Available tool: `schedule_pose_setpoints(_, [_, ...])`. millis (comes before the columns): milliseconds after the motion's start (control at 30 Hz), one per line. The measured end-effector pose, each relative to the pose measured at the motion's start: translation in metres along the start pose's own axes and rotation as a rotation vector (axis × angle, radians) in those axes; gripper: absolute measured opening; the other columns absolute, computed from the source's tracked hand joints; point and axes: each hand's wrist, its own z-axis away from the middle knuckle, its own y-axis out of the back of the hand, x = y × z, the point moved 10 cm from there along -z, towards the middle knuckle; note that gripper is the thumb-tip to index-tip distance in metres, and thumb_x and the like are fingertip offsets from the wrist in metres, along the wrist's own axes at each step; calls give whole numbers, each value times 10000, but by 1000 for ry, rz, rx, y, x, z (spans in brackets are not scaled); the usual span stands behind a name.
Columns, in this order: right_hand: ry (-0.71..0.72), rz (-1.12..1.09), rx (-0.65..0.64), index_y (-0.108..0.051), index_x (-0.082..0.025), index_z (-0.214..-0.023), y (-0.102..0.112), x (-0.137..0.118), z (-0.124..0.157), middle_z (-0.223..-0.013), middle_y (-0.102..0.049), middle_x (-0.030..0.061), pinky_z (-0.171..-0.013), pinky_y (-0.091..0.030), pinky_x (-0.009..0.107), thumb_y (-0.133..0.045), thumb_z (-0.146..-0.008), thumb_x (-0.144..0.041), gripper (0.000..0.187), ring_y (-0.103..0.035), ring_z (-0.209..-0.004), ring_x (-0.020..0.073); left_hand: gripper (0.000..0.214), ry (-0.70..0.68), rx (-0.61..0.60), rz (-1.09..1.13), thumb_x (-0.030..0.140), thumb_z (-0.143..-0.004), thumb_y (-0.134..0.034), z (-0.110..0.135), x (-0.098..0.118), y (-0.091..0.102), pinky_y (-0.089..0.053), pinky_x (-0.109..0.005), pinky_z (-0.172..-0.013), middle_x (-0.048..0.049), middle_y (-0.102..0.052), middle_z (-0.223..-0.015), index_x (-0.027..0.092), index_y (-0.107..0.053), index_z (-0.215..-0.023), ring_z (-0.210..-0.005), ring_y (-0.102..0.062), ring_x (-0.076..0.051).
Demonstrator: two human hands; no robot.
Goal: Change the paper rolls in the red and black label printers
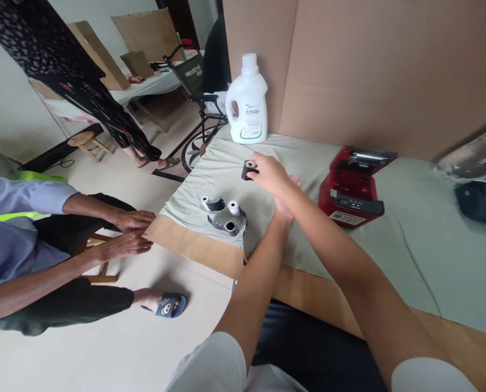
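Note:
My right hand [269,174] is closed on a small paper roll [248,171] with a dark outer side and a white end, held above the cloth. My right arm crosses over my left. Partly hidden behind it is my left hand [284,204], with its visible fingers stretched out and nothing seen in it. To the left on the cloth are two white paper rolls [233,208] with dark wrapping strips and a curled dark wrapper [231,227]. On the right stands a red and black label printer [349,190], lid raised.
A white detergent bottle [248,106] stands at the back against a cardboard panel [369,71]. A seated person's hands [134,231] rest at the table's left corner. A dark object [481,204] lies far right. Another person stands beyond, near a folding chair [191,73].

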Motion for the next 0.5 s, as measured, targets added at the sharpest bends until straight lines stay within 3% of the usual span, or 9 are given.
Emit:
schedule_pose_setpoints(133, [28, 273, -183, -620, -171, -1289, -87, -18, -51, -1255, -724, 185, -933, -493, 398, -584, -980, -234, 317, -683, -1160, 356, 426, 72, 171, 74, 549, -1072, -410, -7, 0, 25, -528, -330, -873, -108, -604, -1487, 228, -677, -1162, -1261, -638, -230])
schedule_pose_setpoints(233, [24, 318, -245, -586, -123, -1339, -122, -12, -64, -1261, -720, 220, -945, -483, 403, -525, -998, -189, 352, -684, -1169, 358, 415, 45, 184, 146, 554, -1060, -428, -8, 4, 28, -507, -289, -801, -107, -610, -1450, 217, -661, -1129, -1065, -665, -181])
schedule_pose_setpoints(333, [3, 321, -245, -540, -94, -1406, -127, -4, -62, -1286, -709, 238, -964, -474, 418, -558, -995, -212, 427, -648, -1200, 365, 372, 45, 157, 220, 528, -1052, -463, -9, 4, 25, -491, -277, -769, -90, -617, -1412, 212, -655, -1087, -899, -634, -137])
schedule_pose_setpoints(433, [98, 320, -92, -507, -106, -1473, -101, -16, -50, -1457, -616, 239, -1058, -416, 469, -657, -958, -266, 559, -537, -1330, 396, 379, 53, 169, 223, 519, -1058, -445, -11, 4, 25, -484, -276, -757, -91, -641, -1353, 207, -661, -1081, -858, -623, -136])
schedule_pose_setpoints(500, [186, 219, 1, -549, -131, -1448, -80, -30, -33, -1432, -635, 206, -1045, -411, 438, -636, -978, -296, 505, -555, -1295, 360, 409, 55, 198, 199, 525, -1063, -414, -11, 5, 25, -479, -273, -748, -96, -659, -1299, 205, -667, -1100, -861, -628, -145])
